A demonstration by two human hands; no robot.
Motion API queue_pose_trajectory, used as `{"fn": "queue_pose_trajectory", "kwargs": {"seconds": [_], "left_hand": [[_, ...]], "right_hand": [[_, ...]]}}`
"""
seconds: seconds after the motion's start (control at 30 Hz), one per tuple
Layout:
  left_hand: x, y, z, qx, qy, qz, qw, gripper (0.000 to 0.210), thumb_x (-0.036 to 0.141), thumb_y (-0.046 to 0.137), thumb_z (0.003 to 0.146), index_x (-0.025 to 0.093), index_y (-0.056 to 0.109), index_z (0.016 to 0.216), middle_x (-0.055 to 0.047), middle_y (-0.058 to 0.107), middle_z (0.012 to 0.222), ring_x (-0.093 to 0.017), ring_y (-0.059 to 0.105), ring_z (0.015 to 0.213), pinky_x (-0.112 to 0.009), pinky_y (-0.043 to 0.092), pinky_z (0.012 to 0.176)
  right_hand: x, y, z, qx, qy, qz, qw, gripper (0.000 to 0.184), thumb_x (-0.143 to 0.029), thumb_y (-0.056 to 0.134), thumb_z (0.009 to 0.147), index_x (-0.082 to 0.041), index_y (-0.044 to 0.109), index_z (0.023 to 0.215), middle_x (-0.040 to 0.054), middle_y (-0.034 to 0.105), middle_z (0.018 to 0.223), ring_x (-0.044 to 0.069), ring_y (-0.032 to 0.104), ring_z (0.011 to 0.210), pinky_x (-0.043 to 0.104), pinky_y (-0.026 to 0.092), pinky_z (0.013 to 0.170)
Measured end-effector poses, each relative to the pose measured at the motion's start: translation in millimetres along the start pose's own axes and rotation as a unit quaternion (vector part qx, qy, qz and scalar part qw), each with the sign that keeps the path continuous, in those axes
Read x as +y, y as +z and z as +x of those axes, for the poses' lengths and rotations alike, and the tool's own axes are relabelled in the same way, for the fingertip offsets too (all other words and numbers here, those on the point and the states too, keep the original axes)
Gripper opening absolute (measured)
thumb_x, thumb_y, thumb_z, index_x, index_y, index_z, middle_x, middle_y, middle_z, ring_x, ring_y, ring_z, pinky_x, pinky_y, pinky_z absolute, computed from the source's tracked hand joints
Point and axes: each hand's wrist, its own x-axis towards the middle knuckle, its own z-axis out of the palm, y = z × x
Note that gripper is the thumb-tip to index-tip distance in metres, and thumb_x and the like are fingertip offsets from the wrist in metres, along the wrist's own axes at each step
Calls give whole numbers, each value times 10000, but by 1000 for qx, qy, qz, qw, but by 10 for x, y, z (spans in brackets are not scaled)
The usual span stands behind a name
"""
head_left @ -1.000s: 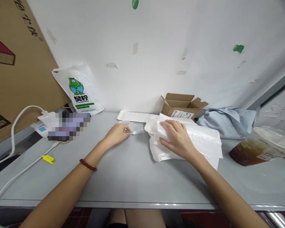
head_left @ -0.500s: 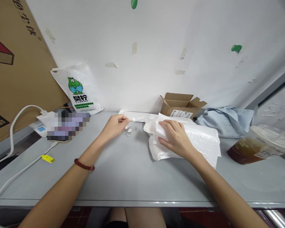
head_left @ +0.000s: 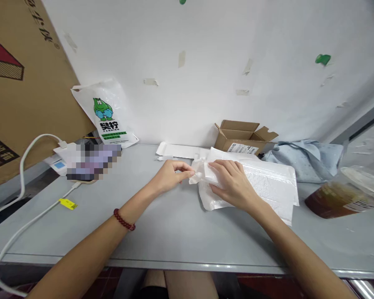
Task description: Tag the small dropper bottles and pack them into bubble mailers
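Observation:
My right hand (head_left: 232, 182) is closed around the left end of a white padded mailer (head_left: 268, 182), its fingers on top and thumb at the near side. Other white wrapping lies layered with it. My left hand (head_left: 171, 178) pinches a crumpled white tip (head_left: 194, 178) that sticks out left of my right hand; whether it is part of the mailer is unclear. Behind my left hand, a small clear-and-white item (head_left: 163, 158) lies on the table. A long flat white box (head_left: 180, 150) rests against the wall.
An open brown carton (head_left: 237, 137) and light blue cloth (head_left: 302, 160) stand behind the mailer. A drink cup (head_left: 333, 195) is at right. On the left are a white plastic bag (head_left: 107, 112), a blurred phone (head_left: 93, 162), a white cable (head_left: 34, 222) and a large cardboard box (head_left: 28, 99).
My left hand has left the small clear-and-white item and moved right and nearer me, onto the crumpled white tip. My right hand stays on the mailer. The view has shifted slightly.

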Motion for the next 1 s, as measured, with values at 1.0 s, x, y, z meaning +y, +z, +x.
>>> {"fn": "queue_pose_trajectory", "kwargs": {"seconds": [1.0], "left_hand": [[-280,-242,124,73,-61,373,923,157,226,512,748,182,561,605,-44,630,652,-186,567,646,-267,358,553]], "right_hand": [[44,-37,9,83,33,-5,996,381,-255,575,816,-187,465,1174,134,590,1109,293,540,1012,430,388,832]]}}
